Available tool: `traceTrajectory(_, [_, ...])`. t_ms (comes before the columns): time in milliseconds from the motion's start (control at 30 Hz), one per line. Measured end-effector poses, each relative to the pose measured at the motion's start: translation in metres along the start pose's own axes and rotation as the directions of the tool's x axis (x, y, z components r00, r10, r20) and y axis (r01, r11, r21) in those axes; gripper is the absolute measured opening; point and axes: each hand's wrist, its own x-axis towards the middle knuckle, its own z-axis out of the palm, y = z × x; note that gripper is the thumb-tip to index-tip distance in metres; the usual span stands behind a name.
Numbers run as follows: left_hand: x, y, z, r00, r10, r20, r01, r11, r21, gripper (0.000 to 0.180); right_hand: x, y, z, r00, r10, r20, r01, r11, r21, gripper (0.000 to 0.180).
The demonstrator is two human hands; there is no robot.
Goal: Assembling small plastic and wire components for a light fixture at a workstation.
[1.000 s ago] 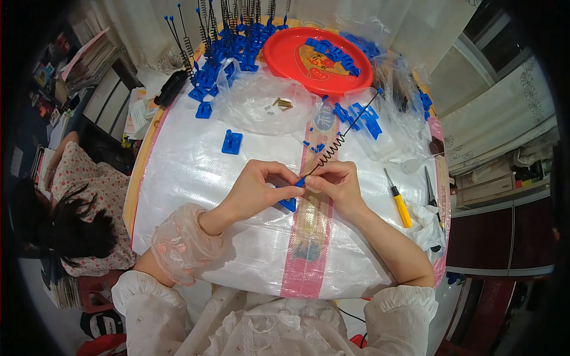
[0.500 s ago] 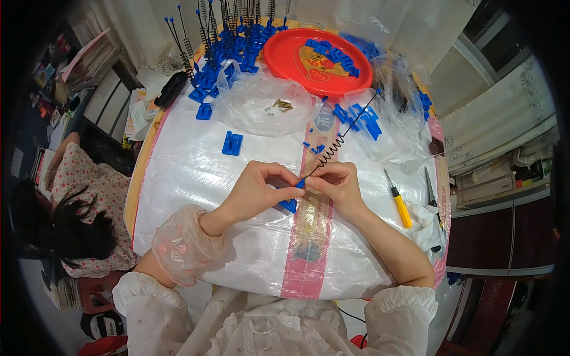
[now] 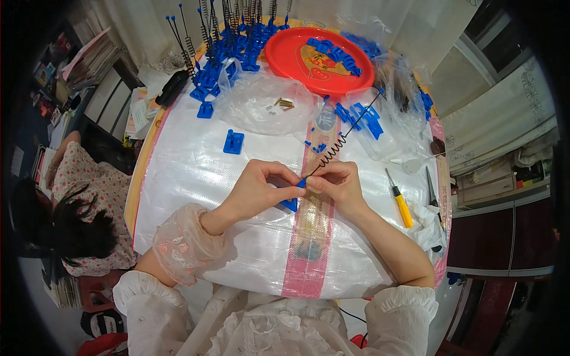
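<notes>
Nearest in my feed, the left hand pinches a small blue piece between thumb and fingertips, and the right hand grips the lower end of a black spring wire right beside it. Against a second ago I find hardly any change: both grips hold, the wire keeps its slant up to the right, and only my view has shifted slightly. I judge this a fine, steady hold at the joint. Under the left hand lies a blue base; I can't tell whether it touches the held piece. Off to the right rests a yellow-handled tool. Farther out I see a lone blue bracket, brass screws on clear plastic, a red tray and, left of it, clustered blue stands.
</notes>
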Motion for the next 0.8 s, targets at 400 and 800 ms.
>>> traceTrajectory(400, [-0.001,0.007,0.002,0.997,-0.066,-0.027,0.065,0.996,-0.054,0.015,-0.002,0.001,0.002,1.0,-0.019,0.003,0.019,1.0,-0.002,0.011])
traceTrajectory(800, [0.0,0.002,0.001,0.996,0.021,-0.09,-0.024,0.999,-0.026,0.016,-0.002,-0.012,0.012,0.997,-0.058,0.051,0.054,0.996,0.074,0.011])
